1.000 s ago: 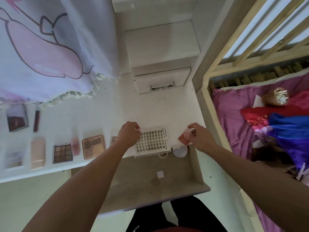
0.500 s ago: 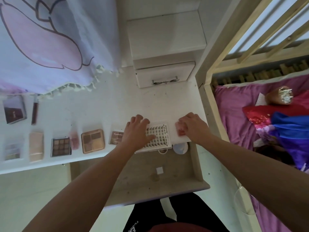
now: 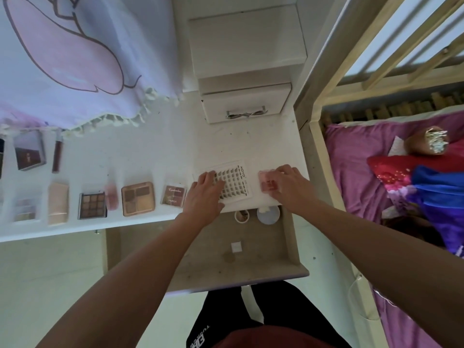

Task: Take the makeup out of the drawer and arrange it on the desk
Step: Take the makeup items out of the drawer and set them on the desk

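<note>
1. The left hand (image 3: 206,194), a curled fist at the tray's left edge a second ago, now lies flat – fingers straight and slightly spread on the left part of the white lash tray (image 3: 234,183).
2. The tray sits farther onto the desk (image 3: 155,156); the small round pot (image 3: 242,216) it half hid now shows in full.
3. The right hand (image 3: 288,187) has brought the pink compact (image 3: 266,184) in from the desk's edge; bent fingers, close together, hold its right side. The thumb cannot be seen.
4. Left of the tray a row of palettes runs along the front edge – the nearest a dark red palette (image 3: 174,195), then a tan palette (image 3: 138,198).
5. The open drawer (image 3: 200,249) below also holds a pale round jar (image 3: 268,214) and a small white square (image 3: 236,246).
6. A printed cloth (image 3: 75,59) hangs upper left; a bed (image 3: 351,172) with purple sheets stands to the right.
</note>
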Motion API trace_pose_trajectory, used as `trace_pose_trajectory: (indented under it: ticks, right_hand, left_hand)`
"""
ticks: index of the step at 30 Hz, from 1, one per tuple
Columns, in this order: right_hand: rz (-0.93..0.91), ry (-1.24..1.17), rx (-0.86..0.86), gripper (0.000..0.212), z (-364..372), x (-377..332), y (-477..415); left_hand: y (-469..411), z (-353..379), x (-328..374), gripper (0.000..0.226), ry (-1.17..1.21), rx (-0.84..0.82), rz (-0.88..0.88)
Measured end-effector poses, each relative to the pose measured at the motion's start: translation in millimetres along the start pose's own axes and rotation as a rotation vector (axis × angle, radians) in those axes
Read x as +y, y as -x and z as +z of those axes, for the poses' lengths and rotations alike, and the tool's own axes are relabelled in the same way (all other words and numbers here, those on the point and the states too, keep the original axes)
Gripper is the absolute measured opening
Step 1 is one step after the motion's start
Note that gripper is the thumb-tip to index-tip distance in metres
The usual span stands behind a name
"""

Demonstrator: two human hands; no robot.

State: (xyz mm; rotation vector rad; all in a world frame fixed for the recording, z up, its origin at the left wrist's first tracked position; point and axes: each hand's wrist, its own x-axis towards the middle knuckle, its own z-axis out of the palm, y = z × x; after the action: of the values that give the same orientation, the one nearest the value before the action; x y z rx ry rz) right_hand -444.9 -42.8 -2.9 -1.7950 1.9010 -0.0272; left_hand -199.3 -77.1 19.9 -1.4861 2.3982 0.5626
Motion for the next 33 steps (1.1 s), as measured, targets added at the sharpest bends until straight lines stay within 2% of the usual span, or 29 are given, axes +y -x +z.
trace_pose_trajectory:
  ticks: [3, 6, 8, 10, 14, 18, 22, 25, 29, 33]
  right_hand:
    - [-0.012, -0.002, 0.039, 0.038, -1.4, 3.5, 14.6]
    - [-0.044, -0.040, 0.130, 0.029, 6.8, 7.8, 44.1]
    - [-0.107, -0.037, 0.094, 0.019, 19.2, 6.6, 66.1]
    - [-0.164, 0.024, -0.029, 0.018, 36.3, 3.9, 82.3]
    - [-0.199, 0.260, -0.275, 0.037, 67.8, 0.0, 79.6]
    - [-0.163, 0.299, -0.282, 0.057, 100.6, 2.4, 53.1]
    - [-0.020, 0.378, -0.268, 0.071, 132.2, 9.3, 30.4]
    - [0.071, 0.338, -0.253, 0.071, 150.1, 14.9, 27.0]
    - [0.122, 0.150, -0.204, 0.054, 162.0, 12.7, 41.9]
    - [0.175, 0.024, -0.213, 0.053, 175.7, 15.9, 77.7]
  left_hand:
    - [19.2, 5.0, 9.3, 0.045, 0.048, 0.112, 0.034]
    - [48.7, 24.2, 16.4, 0.030, 0.151, 0.192, 0.061]
    - [69.7, 41.9, 18.5, 0.024, 0.219, 0.135, 0.006]
    - [89.3, 59.7, 20.2, 0.025, 0.279, 0.023, -0.096]
    - [105.7, 89.3, 20.4, 0.033, 0.254, -0.180, -0.253]
    - [105.2, 131.1, 19.5, 0.035, 0.333, -0.243, -0.349]
    - [90.1, 173.0, 19.7, 0.036, 0.311, -0.262, -0.333]
    - [70.7, 188.6, 22.5, 0.034, 0.304, -0.220, -0.281]
    - [42.8, 192.7, 20.8, 0.036, 0.332, -0.136, -0.249]
    - [19.0, 198.3, 18.2, 0.039, 0.283, -0.089, -0.245]
